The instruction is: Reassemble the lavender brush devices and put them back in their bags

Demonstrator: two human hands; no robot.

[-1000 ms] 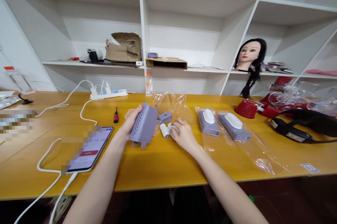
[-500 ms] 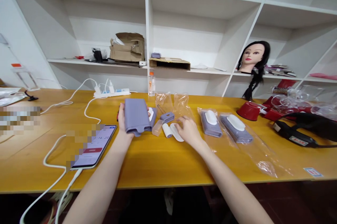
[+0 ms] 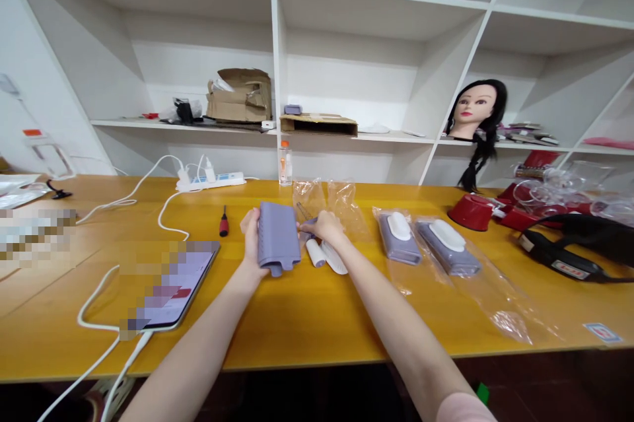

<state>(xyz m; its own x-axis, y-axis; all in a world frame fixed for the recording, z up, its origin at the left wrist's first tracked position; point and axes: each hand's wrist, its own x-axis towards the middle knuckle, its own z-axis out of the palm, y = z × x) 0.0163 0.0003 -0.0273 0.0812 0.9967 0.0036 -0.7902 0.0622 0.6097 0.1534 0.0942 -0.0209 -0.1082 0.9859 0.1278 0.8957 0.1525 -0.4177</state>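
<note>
Hands (image 3: 251,237) flanking purple case (image 3: 279,236), left gripping it

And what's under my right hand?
Your right hand partly covers a small purple part. Just nearer you, a white oval piece shows, beside a white cylinder. Anything else directly beneath the hand is covered and can't be seen.
</note>
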